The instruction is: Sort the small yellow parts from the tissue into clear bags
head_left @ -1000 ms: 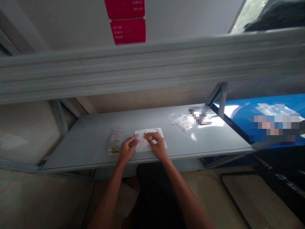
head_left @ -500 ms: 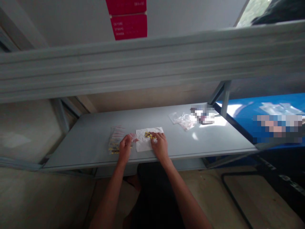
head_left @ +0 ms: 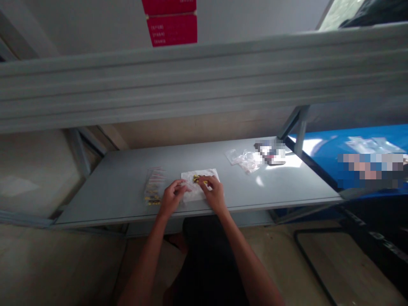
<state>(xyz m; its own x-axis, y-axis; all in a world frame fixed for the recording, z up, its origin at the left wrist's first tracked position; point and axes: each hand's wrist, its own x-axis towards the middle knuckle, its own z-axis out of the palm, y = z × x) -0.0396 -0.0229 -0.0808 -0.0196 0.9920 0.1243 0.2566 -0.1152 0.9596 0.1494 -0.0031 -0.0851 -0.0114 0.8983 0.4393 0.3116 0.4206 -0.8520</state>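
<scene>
My left hand (head_left: 172,196) is at the left edge of a white cloth or paper sheet (head_left: 191,194), thumb and fingers closed on a small clear plastic bag (head_left: 184,191) that is hard to see. Over the sheet's right side my right hand (head_left: 214,194) has its thumb and fingertips pinched together. Whatever they hold is too small to make out. Just beyond those fingertips lies a small pile of yellow and dark pieces (head_left: 196,178). Left of my left hand, clear bags with red strips (head_left: 155,182) lie overlapping, with yellow and dark pieces showing at their lower ends.
The grey table (head_left: 121,182) has a heap of clear plastic bags (head_left: 248,161) farther right, beside a blurred-out item. A wide metal beam (head_left: 204,85) crosses above the table. To the right is a blue table (head_left: 321,146) with plastic packets (head_left: 371,144).
My right hand has lifted slightly off the pile, its fingertips drawing together. My left hand has turned toward it and shifted a little right, with the bag.
</scene>
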